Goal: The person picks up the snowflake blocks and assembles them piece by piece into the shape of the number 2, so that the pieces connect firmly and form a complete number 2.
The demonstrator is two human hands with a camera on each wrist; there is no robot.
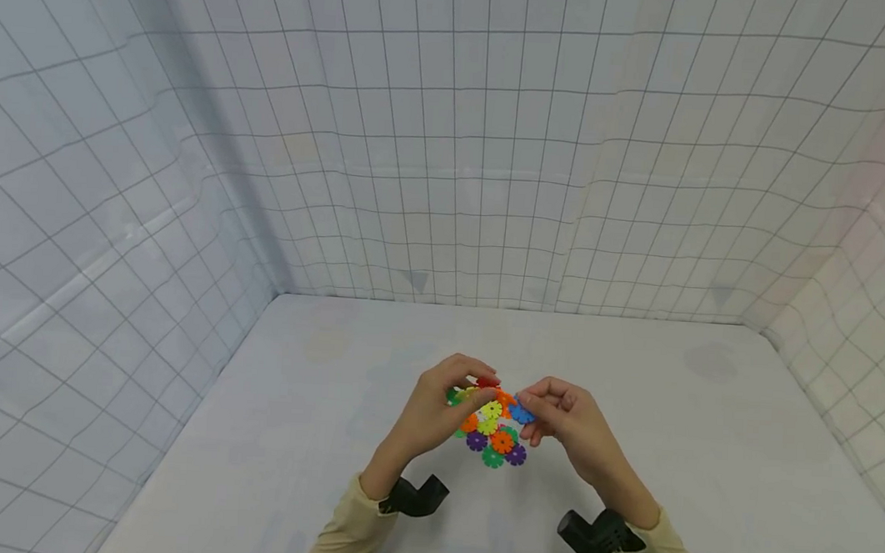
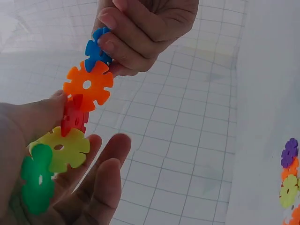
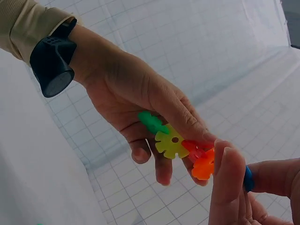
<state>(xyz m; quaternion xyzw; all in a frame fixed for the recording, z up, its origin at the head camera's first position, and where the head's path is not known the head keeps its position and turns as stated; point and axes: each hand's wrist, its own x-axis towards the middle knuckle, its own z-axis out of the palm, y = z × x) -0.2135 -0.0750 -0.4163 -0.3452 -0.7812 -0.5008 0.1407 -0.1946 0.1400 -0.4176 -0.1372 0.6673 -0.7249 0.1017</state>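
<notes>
A chain of joined flower-shaped discs hangs between the two hands: green (image 2: pixel 38 179), yellow (image 2: pixel 61 147), red (image 2: pixel 75 117), orange (image 2: pixel 87 85) and blue (image 2: pixel 97 50). The left hand (image 1: pixel 436 406) pinches the chain at the red disc between thumb and a finger, with its other fingers loosely bent. At the far end, the right hand (image 1: pixel 577 426) holds the blue disc (image 1: pixel 521 411) between thumb and fingers. In the right wrist view the right fingers (image 3: pixel 228 178) hide most of the blue disc.
On the white table (image 1: pixel 291 436), below the hands, lie more flower discs, among them purple (image 1: pixel 516 455), orange (image 1: pixel 503 442) and green (image 1: pixel 492 457). White grid-patterned sheets (image 1: pixel 447 185) stand at the back and both sides. A dark device (image 1: pixel 423 496) is strapped to each wrist.
</notes>
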